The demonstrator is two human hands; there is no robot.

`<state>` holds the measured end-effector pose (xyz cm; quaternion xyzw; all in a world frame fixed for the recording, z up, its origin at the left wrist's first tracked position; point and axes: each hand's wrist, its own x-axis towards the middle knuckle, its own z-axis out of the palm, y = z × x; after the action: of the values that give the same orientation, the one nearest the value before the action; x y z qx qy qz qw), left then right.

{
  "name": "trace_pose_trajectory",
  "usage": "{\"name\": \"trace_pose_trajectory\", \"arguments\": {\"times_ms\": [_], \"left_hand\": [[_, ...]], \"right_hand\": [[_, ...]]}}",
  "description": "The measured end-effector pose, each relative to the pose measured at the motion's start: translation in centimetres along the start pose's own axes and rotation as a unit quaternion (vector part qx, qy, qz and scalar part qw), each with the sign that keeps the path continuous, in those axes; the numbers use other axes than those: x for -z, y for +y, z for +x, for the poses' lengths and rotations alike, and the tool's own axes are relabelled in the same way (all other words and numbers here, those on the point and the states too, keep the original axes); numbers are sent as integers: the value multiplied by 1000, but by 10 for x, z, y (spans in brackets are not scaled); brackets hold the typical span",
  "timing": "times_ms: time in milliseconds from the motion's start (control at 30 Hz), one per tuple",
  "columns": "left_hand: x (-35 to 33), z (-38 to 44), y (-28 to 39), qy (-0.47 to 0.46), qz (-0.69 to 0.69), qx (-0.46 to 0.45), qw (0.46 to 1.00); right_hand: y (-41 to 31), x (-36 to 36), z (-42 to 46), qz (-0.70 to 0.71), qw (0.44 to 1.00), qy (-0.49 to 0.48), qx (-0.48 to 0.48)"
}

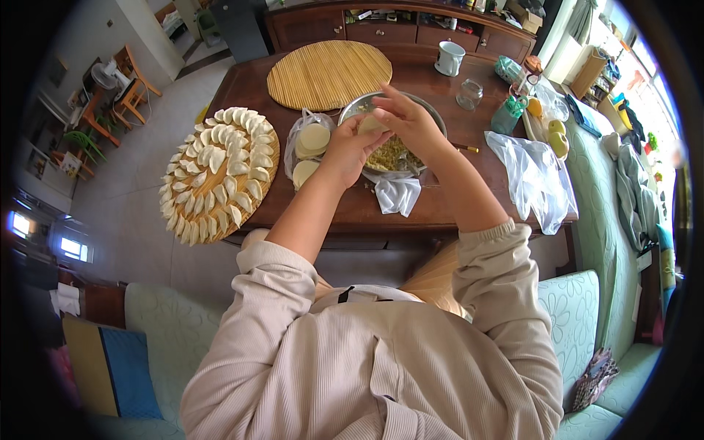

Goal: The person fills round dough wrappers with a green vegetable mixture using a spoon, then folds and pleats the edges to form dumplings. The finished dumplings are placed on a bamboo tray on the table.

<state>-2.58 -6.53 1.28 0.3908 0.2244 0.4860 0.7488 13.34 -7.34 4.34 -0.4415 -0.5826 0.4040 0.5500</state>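
Observation:
My left hand (352, 148) pinches a round dumpling wrapper (372, 124) above a steel bowl (440, 122). My right hand (410, 122) is just to the right of it, fingers spread; whether its fingertips touch the wrapper is hard to see. Yellowish chopped filling (388, 157) lies in the bowl, partly hidden by my hands, with a metal spoon (408, 164) at its near right side. Left of the bowl, stacked round wrappers (314, 137) rest on a plastic bag (291, 140). Many folded dumplings (237, 154) cover a round woven tray (223, 179) at the table's left edge.
A second round slatted tray (330, 74) lies toward the back. A mug (450, 58), a glass jar (469, 94) and pale fruit (557, 140) stand to the right. Plastic bags (531, 176) drape over the wooden table's (440, 201) right side. A cloth-covered sofa (597, 181) runs alongside.

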Motion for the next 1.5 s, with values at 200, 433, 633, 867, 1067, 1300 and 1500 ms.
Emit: {"name": "trace_pose_trajectory", "arguments": {"times_ms": [200,433,633,867,1067,1300,1500], "left_hand": [[9,9,-2,-2,-82,16,997],[-3,4,-5,-26,-152,5,988],[-6,5,-26,-91,-265,-7,960],[-9,-4,-19,-78,-226,-25,971],[-6,-13,-16,-75,-208,-49,974],[-8,-23,-10,-62,-178,-50,981],[-6,-28,-9,-45,-161,-48,985]], "right_hand": [[24,22,-29,74,989,128,-23],[20,7,-43,-11,985,142,97],[1,1,-38,-103,968,120,196],[-13,4,-48,-244,923,131,267],[-33,1,-54,-364,872,135,298],[-47,-4,-57,-459,802,127,361],[-48,-9,-59,-479,800,119,342]]}}
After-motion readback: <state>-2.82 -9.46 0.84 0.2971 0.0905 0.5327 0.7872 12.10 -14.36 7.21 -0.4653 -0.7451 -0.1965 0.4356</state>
